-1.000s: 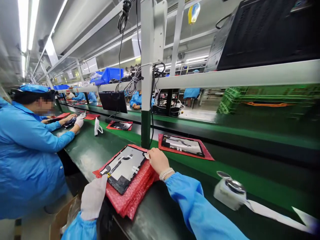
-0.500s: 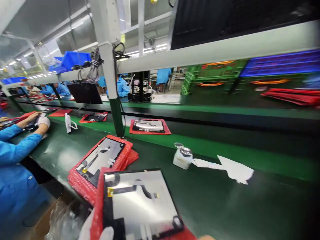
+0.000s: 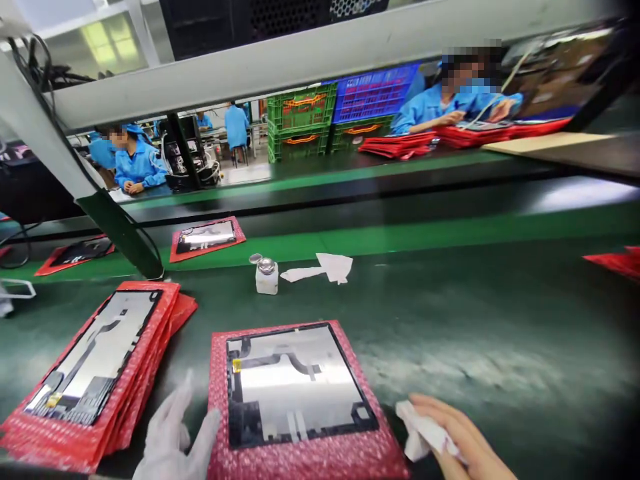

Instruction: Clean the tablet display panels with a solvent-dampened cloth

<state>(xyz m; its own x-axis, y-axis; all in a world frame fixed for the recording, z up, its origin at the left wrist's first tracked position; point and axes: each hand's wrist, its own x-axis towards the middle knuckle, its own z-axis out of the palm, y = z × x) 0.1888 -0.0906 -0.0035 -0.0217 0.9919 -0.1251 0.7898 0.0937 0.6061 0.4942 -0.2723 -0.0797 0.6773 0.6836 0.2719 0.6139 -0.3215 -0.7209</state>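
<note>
A tablet screen panel (image 3: 320, 393), silvery back up with dark ribbon cables, lies on a red bubble-wrap sleeve (image 3: 225, 460) on the green bench in front of me. My left hand (image 3: 175, 433), in a white glove, is at the sleeve's left edge, fingers spread and holding nothing. My bare right hand (image 3: 455, 433) pinches a crumpled white wipe (image 3: 420, 430) just right of the sleeve. On the left, another screen panel (image 3: 100, 353) tops a stack of red bubble-wrap sleeves (image 3: 135, 393).
A white pump bottle (image 3: 267, 279) with its lid flipped open stands behind the panel, beside a white paper piece (image 3: 335, 268). Another panel (image 3: 207, 235) lies near the slanted post (image 3: 117, 233). Across the bench, a person in blue (image 3: 450, 107) works by red sleeves (image 3: 400, 143).
The view has swung right. The panel and its sleeve, tilted in my left hand before, now lie flat on the bench. My left hand has let go; my right hand shows with a wipe.
</note>
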